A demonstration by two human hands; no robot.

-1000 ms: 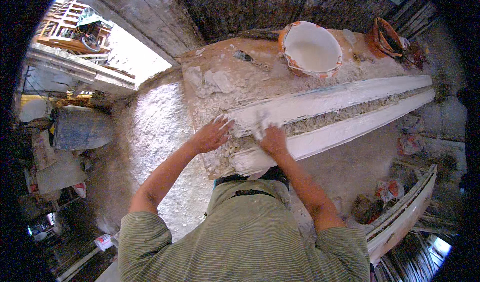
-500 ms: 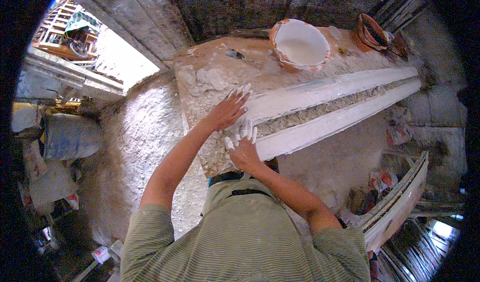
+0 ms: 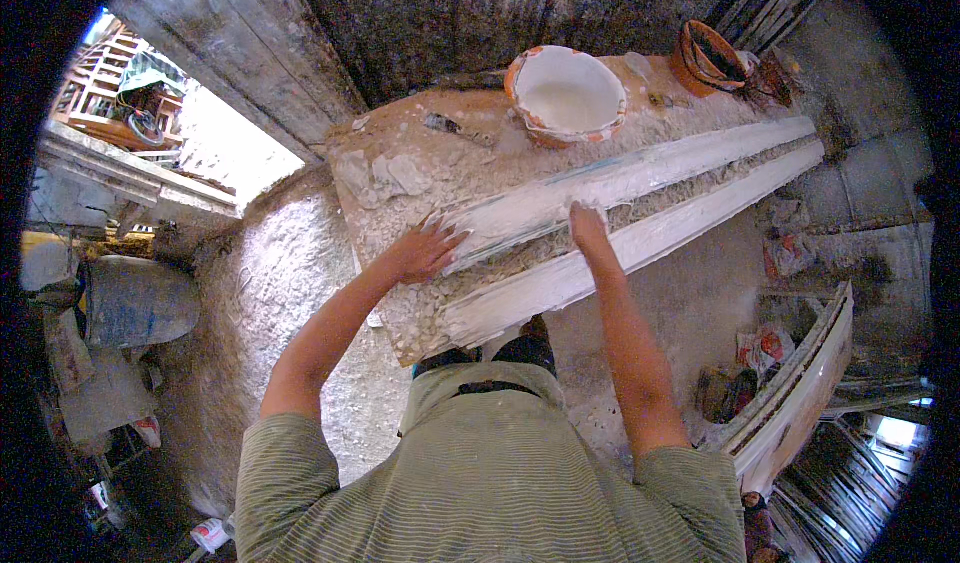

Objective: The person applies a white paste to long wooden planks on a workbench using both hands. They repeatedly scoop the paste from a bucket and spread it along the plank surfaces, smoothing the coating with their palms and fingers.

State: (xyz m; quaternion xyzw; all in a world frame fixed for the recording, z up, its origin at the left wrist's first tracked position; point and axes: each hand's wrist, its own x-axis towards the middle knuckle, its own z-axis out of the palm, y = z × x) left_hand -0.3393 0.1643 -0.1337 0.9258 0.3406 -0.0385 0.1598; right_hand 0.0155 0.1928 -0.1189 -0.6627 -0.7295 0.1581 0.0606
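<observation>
A long white plaster moulding (image 3: 640,178) lies lengthwise on a plaster-crusted worktable (image 3: 400,178), with a rough fibrous channel down its middle. My left hand (image 3: 425,250) rests with spread fingers on the near left end of the moulding. My right hand (image 3: 588,225) lies flat in the channel, fingers together and pointing away from me. Both hands are smeared with white plaster and hold nothing. An orange bucket (image 3: 565,95) of white plaster stands on the table beyond the moulding.
A second orange bucket (image 3: 708,55) sits at the table's far right corner. Another white moulding (image 3: 800,388) leans at the lower right. A grey drum (image 3: 135,303) stands at the left. The floor around is caked with white plaster; a bright doorway (image 3: 235,148) opens at upper left.
My right hand has moved from beside my left hand to further right along the channel. My left hand has stayed at the moulding's near end. My head view has shifted closer.
</observation>
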